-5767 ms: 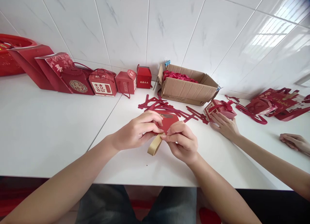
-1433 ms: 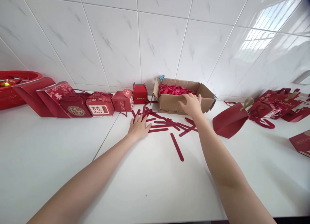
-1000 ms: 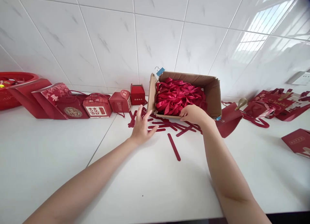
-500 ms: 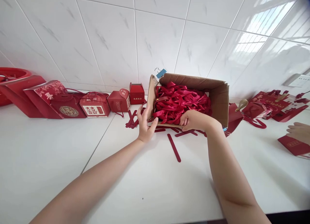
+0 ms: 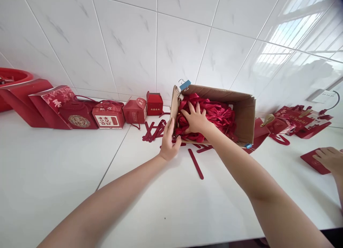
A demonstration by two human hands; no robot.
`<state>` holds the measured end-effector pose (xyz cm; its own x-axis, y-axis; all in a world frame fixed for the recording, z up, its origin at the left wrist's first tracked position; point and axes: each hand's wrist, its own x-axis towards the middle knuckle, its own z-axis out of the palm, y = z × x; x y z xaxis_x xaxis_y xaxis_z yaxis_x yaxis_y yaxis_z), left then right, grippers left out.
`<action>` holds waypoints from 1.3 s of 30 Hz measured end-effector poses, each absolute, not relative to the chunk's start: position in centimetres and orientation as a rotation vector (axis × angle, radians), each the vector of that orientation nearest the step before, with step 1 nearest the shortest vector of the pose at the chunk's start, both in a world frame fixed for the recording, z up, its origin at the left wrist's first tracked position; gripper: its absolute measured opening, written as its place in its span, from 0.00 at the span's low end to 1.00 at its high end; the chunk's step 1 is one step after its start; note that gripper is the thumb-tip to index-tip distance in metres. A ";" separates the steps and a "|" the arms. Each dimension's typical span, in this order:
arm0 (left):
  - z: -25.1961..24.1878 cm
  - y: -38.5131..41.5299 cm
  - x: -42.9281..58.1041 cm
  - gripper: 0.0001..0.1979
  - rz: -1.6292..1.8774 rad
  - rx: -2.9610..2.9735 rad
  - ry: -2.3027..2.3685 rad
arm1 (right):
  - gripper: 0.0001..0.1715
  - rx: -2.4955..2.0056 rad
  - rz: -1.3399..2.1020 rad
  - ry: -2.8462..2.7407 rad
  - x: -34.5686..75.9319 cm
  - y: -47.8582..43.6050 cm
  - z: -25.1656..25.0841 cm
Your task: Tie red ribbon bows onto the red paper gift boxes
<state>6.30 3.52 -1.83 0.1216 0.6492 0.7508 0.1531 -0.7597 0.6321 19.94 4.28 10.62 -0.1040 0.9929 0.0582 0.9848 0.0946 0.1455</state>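
A cardboard box [image 5: 245, 115] full of shiny red ribbons [image 5: 219, 114] stands against the wall, with blue binder clips on its rim. My left hand [image 5: 169, 142] rests against the box's left front corner, thumb and fingers apart, the fingers along its outer side. Inside the box, my right hand [image 5: 197, 121] lies on the ribbons at the left, its fingers spread. Dark red strips [image 5: 196, 164] lie on the white table in front of the box, and more are crossed at its left.
Red gift boxes [image 5: 108, 115] line the wall at the left, beside a red basin [image 5: 16, 75]. Red bags [image 5: 297, 119] stand at the right. Another person's hand [image 5: 331, 158] is on a red box [image 5: 315, 161] at the right edge.
My right hand has moved from the box's front edge up and left onto the ribbons, and its fingers have spread. My left hand stays at the box corner. The view has shifted slightly.
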 end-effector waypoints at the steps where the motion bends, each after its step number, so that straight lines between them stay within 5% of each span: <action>1: -1.9 3.5 6.3 0.37 1.680 2.013 0.770 | 0.62 2.075 0.193 2.177 19.7 5.3 9.9; 7: -1.9 4.0 6.4 0.38 1.728 2.006 0.787 | 0.28 2.083 0.377 2.215 20.7 6.8 8.1; 9: -1.9 4.2 6.4 0.38 1.736 2.000 0.787 | 0.24 2.081 0.405 2.230 22.2 6.2 9.0; 19: -1.6 4.0 6.5 0.38 1.688 1.967 0.797 | 0.22 2.199 0.870 1.984 33.2 2.4 14.4; 26: -1.5 3.9 6.5 0.37 1.692 1.966 0.817 | 0.28 1.861 0.472 1.972 33.4 1.1 10.6; 32: -1.7 4.0 6.5 0.37 1.692 1.971 0.811 | 0.43 1.953 0.203 1.814 30.9 1.1 16.1; 39: -1.8 3.8 6.5 0.36 1.690 1.986 0.830 | 0.33 1.633 0.403 2.507 23.3 1.8 16.4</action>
